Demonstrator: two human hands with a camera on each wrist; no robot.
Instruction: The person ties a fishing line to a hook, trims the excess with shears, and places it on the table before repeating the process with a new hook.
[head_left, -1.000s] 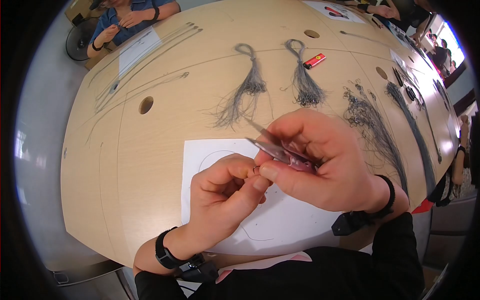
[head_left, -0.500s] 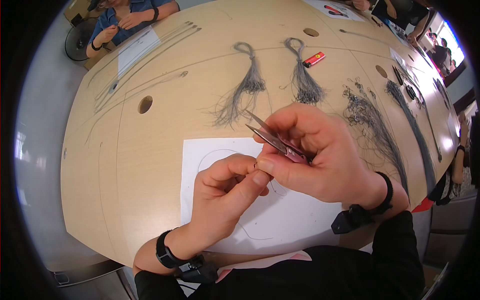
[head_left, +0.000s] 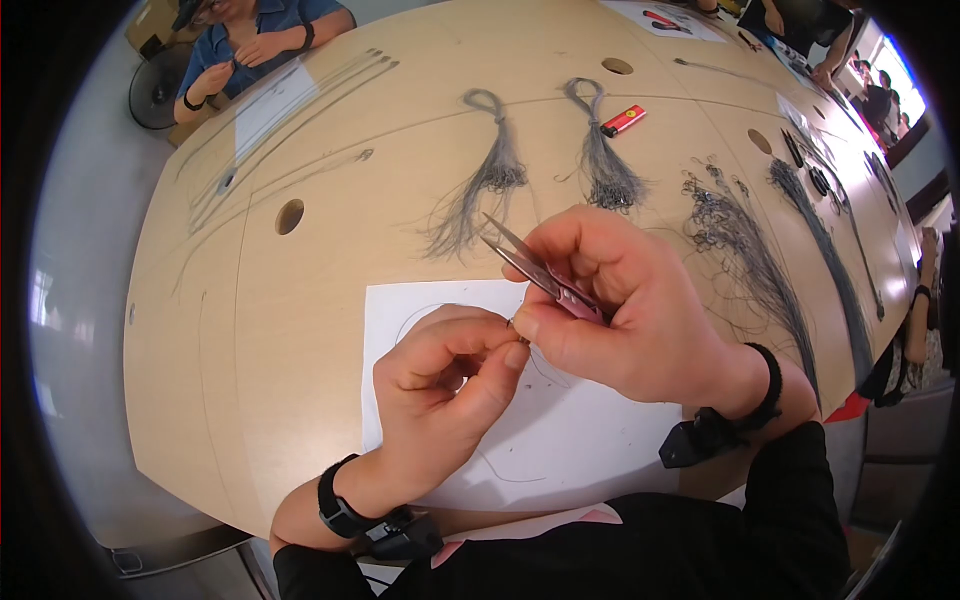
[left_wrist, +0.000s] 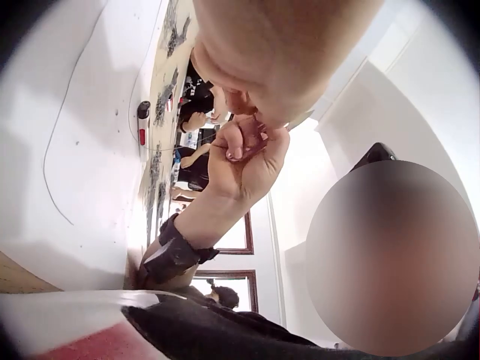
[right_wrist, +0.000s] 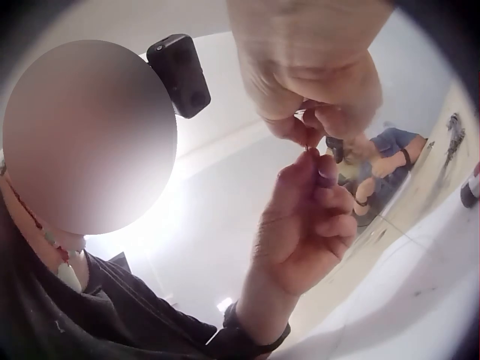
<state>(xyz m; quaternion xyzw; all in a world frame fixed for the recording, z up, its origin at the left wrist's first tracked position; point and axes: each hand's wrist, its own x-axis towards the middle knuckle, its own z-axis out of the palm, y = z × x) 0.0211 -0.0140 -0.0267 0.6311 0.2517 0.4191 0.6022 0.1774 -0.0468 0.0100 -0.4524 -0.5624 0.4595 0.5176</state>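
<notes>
In the head view the left hand (head_left: pixel 440 385) pinches a tiny dark hook (head_left: pixel 511 323) between thumb and forefinger. The right hand (head_left: pixel 630 310) meets it, thumb and forefinger pinching at the same small piece. Small pink-handled scissors (head_left: pixel 545 275) are held in the right palm, blades parted and pointing up-left. A thin line curves over the white paper (head_left: pixel 600 430) under the hands. The right wrist view shows the left hand (right_wrist: pixel 307 225) fingertip to fingertip with the right hand (right_wrist: pixel 315 82); what lies between them is too small to make out.
Two looped bundles of grey line (head_left: pixel 500 170) and a red lighter (head_left: pixel 624 121) lie beyond the hands. More tangled grey strands (head_left: pixel 740 240) are at the right. Long strands lie at the left, near a round table hole (head_left: pixel 289 217). Another person (head_left: pixel 250 45) sits across the table.
Both hands have shifted slightly left, still fingertip to fingertip. The scissors have turned a little and moved left with the right hand.
</notes>
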